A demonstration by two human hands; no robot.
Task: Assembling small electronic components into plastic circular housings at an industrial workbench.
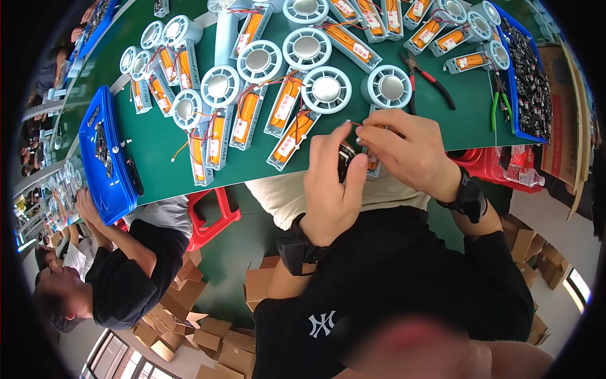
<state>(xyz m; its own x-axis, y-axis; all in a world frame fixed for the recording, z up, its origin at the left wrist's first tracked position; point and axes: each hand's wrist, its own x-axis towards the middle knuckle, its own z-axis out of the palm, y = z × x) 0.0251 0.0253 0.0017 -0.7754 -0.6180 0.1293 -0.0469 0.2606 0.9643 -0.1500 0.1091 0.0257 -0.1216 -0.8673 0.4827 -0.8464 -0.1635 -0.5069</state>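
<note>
Fan unit: the pale blue one at your hands (386, 86), round head just left of the red-handled pliers (428, 81), body (373, 165) running nearer to you than those pliers and mostly under your fingers.
Which way it points: head away from you, round face up. Long axis runs roughly toward your lap, near end drifting a bit left of the pliers. Can't tell if the table takes all its weight.
Left hand (329, 192): left of the pliers and on your side of them, thumb and fingers closed round a small dark board (344, 159), index tip up by the wire.
Right hand (413, 148): on your side of the pliers, over the fan body, fingertips pinched together on what looks like a thin red wire (355, 124). Contact's partly hidden, tbh.
Fan feel: I'd guess light, stiff plastic, maybe slick on the smooth ring. I'd grab the body by its long sides and leave the spoked face alone.
Wire and board feel: wire's probably floppy and easy to tear at the ends, so pinch the insulation. Board's likely stiff but fragile; hold it by the edges, imo.
</note>
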